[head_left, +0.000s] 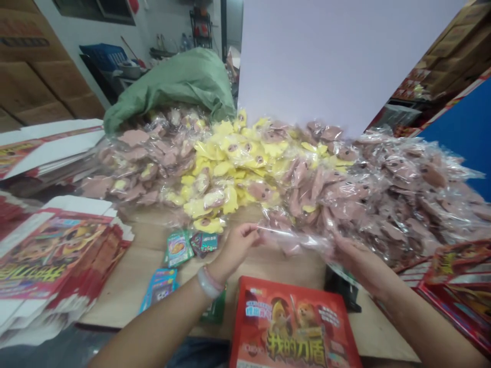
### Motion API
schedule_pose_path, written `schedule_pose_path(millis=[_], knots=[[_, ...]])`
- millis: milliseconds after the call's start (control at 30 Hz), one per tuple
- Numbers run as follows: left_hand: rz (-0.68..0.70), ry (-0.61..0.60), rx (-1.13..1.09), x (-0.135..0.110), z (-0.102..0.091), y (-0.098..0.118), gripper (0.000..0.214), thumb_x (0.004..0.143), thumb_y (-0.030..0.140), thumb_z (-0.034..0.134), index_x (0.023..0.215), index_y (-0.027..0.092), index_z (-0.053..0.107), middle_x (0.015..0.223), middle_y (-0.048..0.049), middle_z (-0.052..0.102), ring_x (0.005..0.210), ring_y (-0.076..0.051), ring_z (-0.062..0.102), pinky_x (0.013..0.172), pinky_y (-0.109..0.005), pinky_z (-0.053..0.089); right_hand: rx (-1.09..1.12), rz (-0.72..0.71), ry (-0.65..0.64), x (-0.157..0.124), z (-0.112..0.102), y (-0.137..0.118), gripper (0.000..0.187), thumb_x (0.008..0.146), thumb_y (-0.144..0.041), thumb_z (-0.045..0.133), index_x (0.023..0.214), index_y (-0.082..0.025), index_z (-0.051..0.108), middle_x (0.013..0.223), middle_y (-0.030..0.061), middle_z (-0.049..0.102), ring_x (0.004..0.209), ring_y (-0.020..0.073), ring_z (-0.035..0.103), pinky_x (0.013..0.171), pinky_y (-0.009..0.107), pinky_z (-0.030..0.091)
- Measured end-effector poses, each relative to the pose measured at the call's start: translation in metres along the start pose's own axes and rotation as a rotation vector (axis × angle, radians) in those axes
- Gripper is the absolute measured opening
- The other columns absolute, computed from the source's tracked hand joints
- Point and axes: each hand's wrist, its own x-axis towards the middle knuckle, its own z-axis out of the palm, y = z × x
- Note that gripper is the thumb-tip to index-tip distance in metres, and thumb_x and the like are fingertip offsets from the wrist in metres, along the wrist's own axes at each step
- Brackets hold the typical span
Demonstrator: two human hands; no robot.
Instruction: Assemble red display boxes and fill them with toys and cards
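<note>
The left hand (236, 250) pinches one edge of a clear plastic bag (295, 239), while the right hand (362, 268) lies against its other end (whether it grips, I cannot tell). The bag sits at the front of a heap of bagged pink and yellow pieces (230, 171) on the worktop (126, 289), with a red printed carton (291, 324) just before the heap.

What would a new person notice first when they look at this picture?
The eye goes first to the big heap of clear plastic bags with pink and yellow shapes inside, which lies on the table in front of a green sack. Nearer, the left hand pinches a clear plastic bag and the right hand touches it. Closest to the person lies a red printed box.
</note>
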Motion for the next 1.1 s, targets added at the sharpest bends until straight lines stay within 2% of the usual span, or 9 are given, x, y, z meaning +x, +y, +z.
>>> schedule_pose_path(millis=[67, 100, 133, 200, 267, 433, 800, 933, 1100], knots=[[0.001, 0.022, -0.012, 0.008, 0.007, 0.002, 0.019, 0.076, 0.032, 0.06, 0.078, 0.013, 0.061, 0.075, -0.003, 0.065, 0.073, -0.014, 0.062, 0.075, -0.028, 0.048, -0.141, -0.253, 0.245, -0.008, 0.004, -0.017, 0.021, 0.08, -0.041, 0.054, 0.082, -0.021, 0.06, 0.078, 0.0042, 0.061, 0.074, 0.0191, 0.058, 0.07, 0.034, 0.048], [0.001, 0.032, -0.015, 0.011, 0.009, 0.004, 0.02, 0.076, 0.034, 0.059, 0.076, 0.013, 0.06, 0.073, -0.003, 0.065, 0.071, -0.014, 0.062, 0.073, -0.028, 0.048, -0.244, -0.448, 0.291, -0.013, 0.01, -0.027, 0.014, 0.081, -0.035, 0.054, 0.084, -0.022, 0.059, 0.079, 0.0038, 0.06, 0.075, 0.0186, 0.057, 0.07, 0.033, 0.047], [0.002, 0.041, -0.018, 0.013, 0.01, 0.004, 0.021, 0.076, 0.035, 0.059, 0.076, 0.013, 0.06, 0.072, -0.0033, 0.065, 0.07, -0.014, 0.062, 0.072, -0.028, 0.049, -0.345, -0.655, 0.253, -0.018, 0.019, -0.037, 0.008, 0.082, -0.028, 0.054, 0.085, -0.022, 0.059, 0.08, 0.0037, 0.06, 0.077, 0.0183, 0.056, 0.071, 0.032, 0.046], [0.009, 0.049, -0.024, 0.016, 0.011, 0.005, 0.022, 0.076, 0.035, 0.058, 0.077, 0.013, 0.06, 0.073, -0.004, 0.066, 0.07, -0.015, 0.063, 0.07, -0.029, 0.049, -0.489, -0.983, 0.002, -0.021, 0.044, -0.054, 0.011, 0.082, -0.018, 0.051, 0.089, -0.022, 0.06, 0.084, 0.0042, 0.061, 0.082, 0.0183, 0.054, 0.072, 0.033, 0.045], [0.027, 0.042, -0.025, 0.016, 0.01, 0.005, 0.02, 0.075, 0.033, 0.059, 0.081, 0.014, 0.062, 0.077, -0.0044, 0.067, 0.072, -0.015, 0.063, 0.071, -0.029, 0.05, -0.571, -1.102, -0.155, -0.012, 0.071, -0.062, 0.019, 0.084, -0.014, 0.048, 0.097, -0.02, 0.06, 0.092, 0.0052, 0.062, 0.087, 0.0192, 0.053, 0.076, 0.036, 0.044], [0.076, -0.035, -0.027, 0.016, 0.011, 0.008, 0.021, 0.077, 0.027, 0.055, 0.092, 0.016, 0.064, 0.088, -0.0049, 0.067, 0.079, -0.016, 0.063, 0.074, -0.03, 0.05, -0.636, -1.008, 0.03, 0.03, 0.106, -0.059, 0.022, 0.086, -0.019, 0.046, 0.1, -0.018, 0.062, 0.093, 0.0089, 0.061, 0.089, 0.022, 0.052, 0.077, 0.041, 0.042], [0.203, -0.19, 0.117, 0.014, 0.01, 0.023, 0.026, 0.079, 0.014, 0.041, 0.096, 0.016, 0.06, 0.086, -0.0022, 0.063, 0.077, -0.014, 0.059, 0.068, -0.026, 0.048, -0.635, -0.942, -0.033, 0.04, 0.099, -0.074, 0.018, 0.086, -0.023, 0.049, 0.089, -0.018, 0.066, 0.08, 0.006, 0.059, 0.078, 0.0191, 0.048, 0.072, 0.035, 0.038], [0.264, -0.168, 0.248, 0.014, 0.009, 0.022, 0.019, 0.078, 0.014, 0.041, 0.08, 0.015, 0.06, 0.073, 0.0002, 0.058, 0.073, -0.013, 0.056, 0.064, -0.022, 0.045, -0.769, -0.994, -0.103, 0.039, 0.1, -0.086, 0.019, 0.085, -0.018, 0.047, 0.078, -0.017, 0.065, 0.072, 0.004, 0.056, 0.073, 0.0177, 0.045, 0.073, 0.035, 0.036], [0.28, -0.151, 0.27, 0.012, 0.008, 0.02, 0.017, 0.078, 0.013, 0.042, 0.071, 0.015, 0.057, 0.066, 0.0025, 0.055, 0.064, -0.01, 0.053, 0.058, -0.02, 0.041, -1.016, -1.11, -0.04, 0.037, 0.105, -0.088, 0.02, 0.079, -0.012, 0.046, 0.063, -0.014, 0.058, 0.067, 0.0068, 0.05, 0.071, 0.0198, 0.04, 0.075, 0.037, 0.036]])
